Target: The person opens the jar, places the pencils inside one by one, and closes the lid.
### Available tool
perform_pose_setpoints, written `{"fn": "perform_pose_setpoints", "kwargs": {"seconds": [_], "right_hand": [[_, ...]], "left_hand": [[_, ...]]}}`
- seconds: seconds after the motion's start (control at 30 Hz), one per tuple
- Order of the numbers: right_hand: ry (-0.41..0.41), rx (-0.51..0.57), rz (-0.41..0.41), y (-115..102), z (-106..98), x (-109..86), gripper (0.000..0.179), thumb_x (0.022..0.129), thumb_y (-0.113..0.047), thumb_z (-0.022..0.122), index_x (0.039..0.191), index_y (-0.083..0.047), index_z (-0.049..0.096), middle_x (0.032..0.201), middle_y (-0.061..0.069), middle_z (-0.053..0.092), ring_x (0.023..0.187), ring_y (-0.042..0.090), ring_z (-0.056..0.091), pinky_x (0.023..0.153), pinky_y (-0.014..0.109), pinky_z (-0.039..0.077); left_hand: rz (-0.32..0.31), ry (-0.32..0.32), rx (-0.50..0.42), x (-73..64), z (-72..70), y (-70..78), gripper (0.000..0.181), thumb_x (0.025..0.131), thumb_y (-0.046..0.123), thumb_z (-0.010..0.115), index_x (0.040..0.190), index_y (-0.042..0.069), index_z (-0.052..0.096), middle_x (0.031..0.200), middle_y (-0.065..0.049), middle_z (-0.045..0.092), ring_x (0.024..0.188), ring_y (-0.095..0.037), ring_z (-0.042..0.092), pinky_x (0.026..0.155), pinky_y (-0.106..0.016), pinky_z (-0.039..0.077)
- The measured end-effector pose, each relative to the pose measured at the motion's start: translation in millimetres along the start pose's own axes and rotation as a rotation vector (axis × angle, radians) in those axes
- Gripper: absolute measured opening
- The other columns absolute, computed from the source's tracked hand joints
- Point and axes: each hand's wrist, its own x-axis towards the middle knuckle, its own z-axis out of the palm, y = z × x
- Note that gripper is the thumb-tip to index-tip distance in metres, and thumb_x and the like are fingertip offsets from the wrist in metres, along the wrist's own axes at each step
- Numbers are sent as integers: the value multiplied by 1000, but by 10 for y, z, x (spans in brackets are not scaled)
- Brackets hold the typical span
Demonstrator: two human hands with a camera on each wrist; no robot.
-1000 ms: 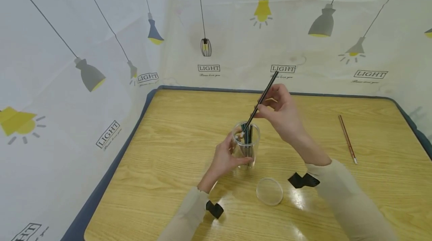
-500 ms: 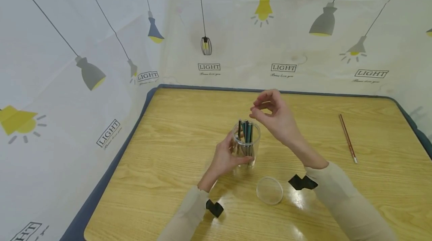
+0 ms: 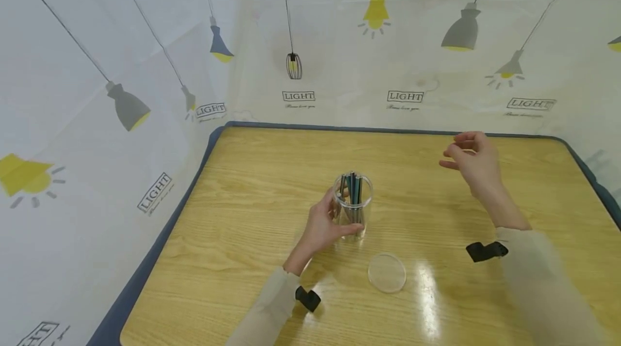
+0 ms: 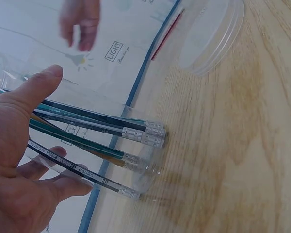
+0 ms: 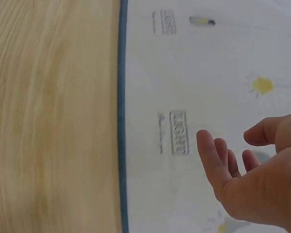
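My left hand [image 3: 324,227] grips a clear plastic jar [image 3: 367,215] around its lower side, with the thumb across the front. Several dark and green pencils [image 3: 356,189] stand inside, their tops around the rim. Seen from the left wrist, the pencils [image 4: 82,141] have their metal ferrule ends at the jar's base. To the right of the jar, my right hand [image 3: 477,165] hovers over the table with fingers loosely bent and nothing in them. A red pencil [image 4: 167,35] lies on the table; in the head view the right hand and arm hide it.
A round clear lid [image 3: 386,273] lies on the wooden table [image 3: 252,200] just in front of the jar. A dark blue edge [image 3: 301,127] runs along the table's far side, where a lamp-print sheet [image 3: 330,39] hangs.
The dark pencil in my right hand went down into the jar and was let go. The right hand then moved away to the right. My left hand keeps its grip on the jar.
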Motion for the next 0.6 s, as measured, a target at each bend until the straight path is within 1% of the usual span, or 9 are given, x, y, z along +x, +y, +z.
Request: {"fn": "perform_pose_setpoints", "kwargs": {"seconds": [0.07,0.17,0.2,0.3,0.37,0.43,0.5,0.53,0.6], "right_hand": [[16,-117,91,126,-235,63,25,101,-11,51,125,-6,47,112,13,47,80,4,61,72,25,58],[-6,-345,203,270,-539,118,49,102,-20,46,142,7,36,122,26,48,75,-1,59,72,28,59],[-22,-412,229,304,-623,126,56,102,-22,46,144,11,31,122,31,48,73,1,61,71,30,59],[-66,-619,263,369,-825,128,64,102,-25,46,143,20,27,122,42,46,67,14,65,66,36,60],[-85,-738,255,414,-913,122,64,101,-25,49,139,23,29,114,43,50,66,25,66,60,38,59],[-102,-831,251,463,-952,131,64,100,-23,50,138,24,31,116,45,48,66,32,64,55,40,55],[-106,-916,271,522,-983,146,63,98,-22,51,138,23,32,118,45,48,74,40,61,55,43,51],[-106,-950,291,554,-993,156,62,98,-22,51,139,21,33,119,45,47,80,45,59,57,47,51],[-101,-1003,341,620,-1005,189,60,97,-21,51,140,18,34,126,47,40,93,55,53,66,57,49]], "left_hand": [[1,5,-1,-3,-7,-1,102,75,17,91,157,22,32,145,-13,52,132,-31,49,104,-51,41],[5,8,-8,-6,-13,-2,102,75,16,91,157,21,32,144,-14,52,131,-33,49,103,-52,41],[5,5,-12,-5,-10,-3,102,75,16,91,157,21,32,144,-15,52,131,-34,50,103,-52,41],[2,-8,-23,3,10,-3,102,75,17,91,158,23,31,144,-14,52,130,-34,50,103,-51,41],[3,-9,-25,12,32,-4,101,76,17,91,158,23,31,143,-14,53,131,-33,50,103,-51,41],[-1,-1,-23,13,32,-9,101,75,17,91,157,22,32,143,-14,53,131,-32,50,103,-50,42],[0,5,-24,13,34,-11,100,75,16,91,157,20,33,143,-14,53,131,-31,49,103,-50,42],[2,8,-23,14,35,-11,100,75,17,91,157,19,33,142,-14,54,131,-30,49,102,-50,43],[-3,10,-23,14,34,-8,100,75,16,91,156,20,34,142,-12,54,131,-27,50,102,-48,43]]}}
